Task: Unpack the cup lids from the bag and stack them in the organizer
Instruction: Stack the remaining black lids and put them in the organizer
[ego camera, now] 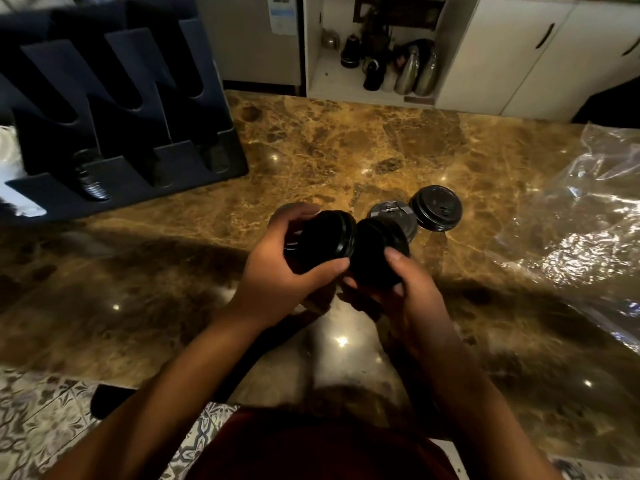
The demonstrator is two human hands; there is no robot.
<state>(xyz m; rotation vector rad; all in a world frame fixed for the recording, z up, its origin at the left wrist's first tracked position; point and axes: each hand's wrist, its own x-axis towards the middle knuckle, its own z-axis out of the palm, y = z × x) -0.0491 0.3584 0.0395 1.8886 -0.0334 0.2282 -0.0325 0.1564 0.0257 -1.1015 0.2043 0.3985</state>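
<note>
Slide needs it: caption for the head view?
Both hands, left hand and right hand, grip black lids above a marble counter, organizer nearby.

1. The pale paper notice [282,13] stuck on the grey cabinet front beyond the far edge of the brown marble counter bears printed lines, but they are too blurred to read.
2. The round black plastic cup lid [435,207] lying on the counter near its right edge shows raised markings on top; none can be made out.
</note>
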